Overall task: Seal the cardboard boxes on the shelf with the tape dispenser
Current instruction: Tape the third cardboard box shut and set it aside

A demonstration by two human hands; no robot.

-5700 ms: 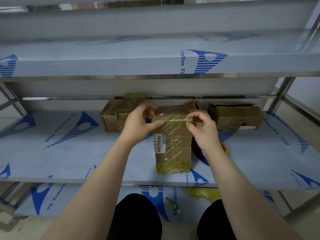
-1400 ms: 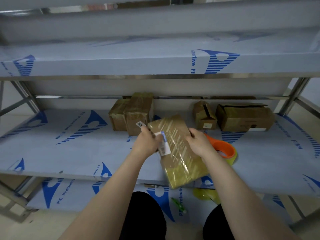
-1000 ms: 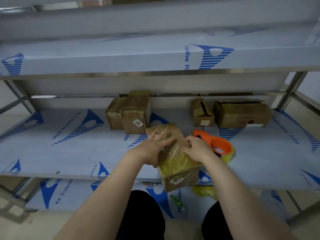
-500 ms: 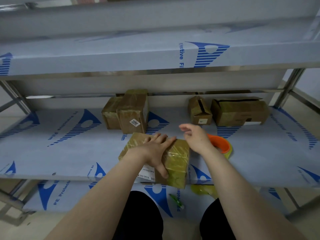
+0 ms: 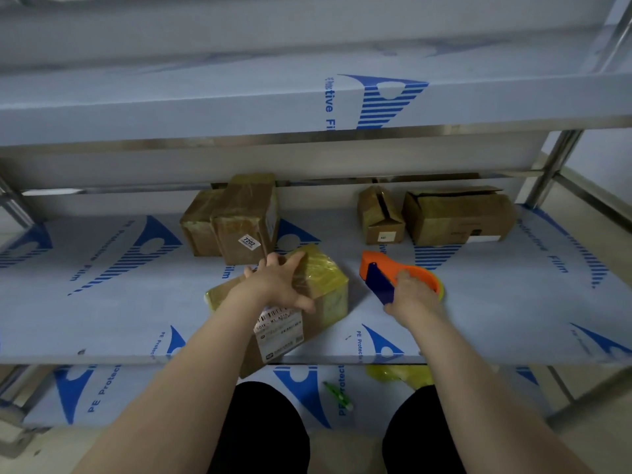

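- Head view: the tape dispenser (image 5: 386, 276) lies on the shelf (image 5: 496, 302) just to the right of the taped box (image 5: 321, 278), apart from it. Its long axis runs from its orange nose at the far left back to the near right.
- The right hand (image 5: 412, 297) is the nearer one. It is already on the dispenser's near end, fingers curled round it.
- The left hand (image 5: 278, 285) lies spread flat over the taped box, fingers reaching its far edge and gripping nothing.
- The taped box is brown card under glossy yellowish tape, with a white label on its near face. Its near end reaches past the shelf's front edge.
- Behind and to the right of the taped box stand a small box (image 5: 379, 217) with a dark open slit and a longer box (image 5: 458, 217) with a raised flap, probably the next to seal.
- Two wrapped boxes (image 5: 236, 220) sit behind it to the left.
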